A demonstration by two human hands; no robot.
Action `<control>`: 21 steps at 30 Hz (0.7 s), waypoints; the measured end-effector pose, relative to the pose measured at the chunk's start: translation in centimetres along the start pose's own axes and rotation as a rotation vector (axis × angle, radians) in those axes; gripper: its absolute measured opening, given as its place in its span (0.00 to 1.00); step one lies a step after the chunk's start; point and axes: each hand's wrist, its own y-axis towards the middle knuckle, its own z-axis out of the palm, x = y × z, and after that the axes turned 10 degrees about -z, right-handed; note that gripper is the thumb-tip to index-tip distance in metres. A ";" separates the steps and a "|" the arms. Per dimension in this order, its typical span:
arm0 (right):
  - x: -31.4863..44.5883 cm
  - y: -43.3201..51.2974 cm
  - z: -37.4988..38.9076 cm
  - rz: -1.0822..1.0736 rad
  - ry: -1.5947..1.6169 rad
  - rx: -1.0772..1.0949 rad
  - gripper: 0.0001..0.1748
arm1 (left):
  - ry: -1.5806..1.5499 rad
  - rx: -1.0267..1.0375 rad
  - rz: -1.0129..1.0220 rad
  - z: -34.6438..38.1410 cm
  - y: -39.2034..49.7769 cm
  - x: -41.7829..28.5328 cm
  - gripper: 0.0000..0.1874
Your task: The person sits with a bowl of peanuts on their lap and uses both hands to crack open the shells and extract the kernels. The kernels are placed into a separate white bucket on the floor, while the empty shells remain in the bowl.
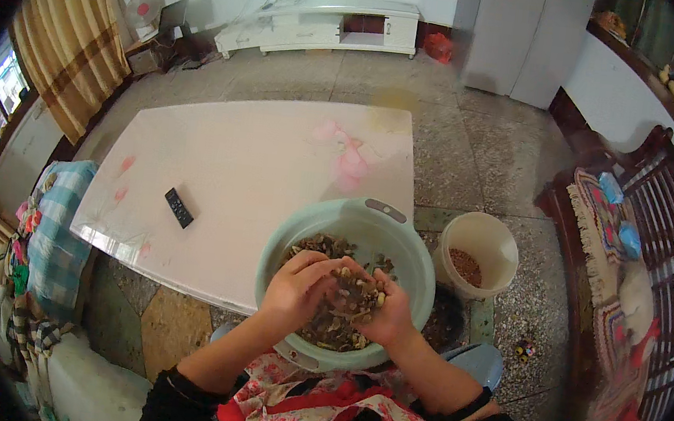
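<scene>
A pale green plastic basin sits in front of me, its far left side over the table's corner. It contains a loose pile of dry brown pods or husks, mixed with some pale pieces; I cannot tell their exact kind. My left hand and my right hand are cupped together above the pile. Between them they hold a heap of brown pieces with a few pale ones. The right palm faces up under the heap, and the left fingers curve against its other side.
Right of the basin stands a cream plastic bucket with reddish-brown grains inside. A black remote control lies on the pale table. A wooden bench lines the right side. A small colourful object lies on the floor.
</scene>
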 end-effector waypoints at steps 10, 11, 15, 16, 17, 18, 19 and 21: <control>0.4 -0.6 -0.3 0.033 -0.057 0.048 0.32 | -0.076 0.049 -0.048 0.6 0.8 0.4 0.12; 0.4 -0.7 0.1 0.016 -0.048 0.019 0.32 | -0.206 0.064 -0.175 0.6 0.5 0.5 0.11; 0.3 -0.9 1.9 -0.055 -0.084 -0.062 0.32 | -0.516 -0.027 -0.376 0.7 -0.4 1.1 0.10; 0.3 -1.0 2.2 -0.060 -0.065 -0.049 0.32 | -0.532 -0.045 -0.335 0.6 -0.5 1.2 0.10; 0.3 -1.0 2.4 -0.061 -0.016 0.008 0.31 | -0.560 -0.057 -0.321 0.6 -0.6 1.3 0.10; 0.3 -1.1 2.5 -0.058 -0.043 -0.016 0.31 | -0.586 -0.070 -0.306 0.5 -0.6 1.3 0.10; 0.3 -1.1 2.6 -0.049 -0.039 0.008 0.30 | -0.551 -0.044 -0.283 0.4 -0.6 1.3 0.10; 0.4 -0.9 2.5 -0.047 -0.064 0.016 0.29 | -0.481 0.007 -0.257 0.2 -0.7 1.1 0.11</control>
